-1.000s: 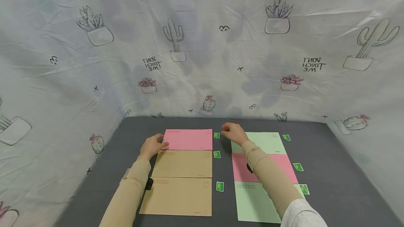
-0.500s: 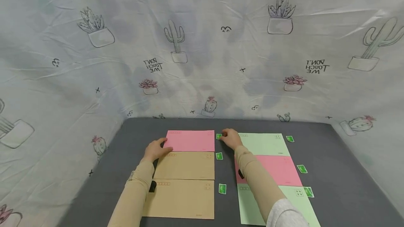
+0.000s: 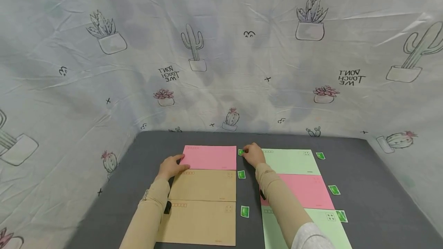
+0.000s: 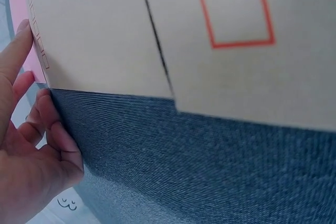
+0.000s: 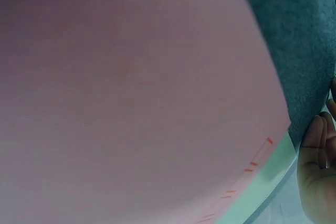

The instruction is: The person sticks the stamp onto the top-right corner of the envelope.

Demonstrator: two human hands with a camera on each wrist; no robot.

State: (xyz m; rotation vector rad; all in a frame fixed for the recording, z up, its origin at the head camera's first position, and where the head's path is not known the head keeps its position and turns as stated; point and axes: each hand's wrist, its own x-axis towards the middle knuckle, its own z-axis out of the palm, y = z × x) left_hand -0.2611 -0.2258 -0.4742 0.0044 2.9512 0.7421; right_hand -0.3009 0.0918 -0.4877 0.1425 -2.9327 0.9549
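In the head view my left hand rests at the left edge of a pink envelope, thumb and forefinger spread along that edge. The left wrist view shows the left hand's thumb extended onto the envelopes and its other fingers bent loosely beside them. My right hand reaches to a small green stamp right of the pink envelope. Its bent fingertips overlap the stamp's right side; I cannot tell whether they pinch it. Only part of the right hand shows in the right wrist view.
Two tan envelopes lie below the pink one, with a stamp and another stamp beside them. The right column has a green envelope, a pink envelope and another green envelope, with stamps along its right side.
My right hand has moved left and down to the top stamp, its fingertips now covering part of it. My left hand stays at the pink envelope's left edge. The head view has shifted slightly.
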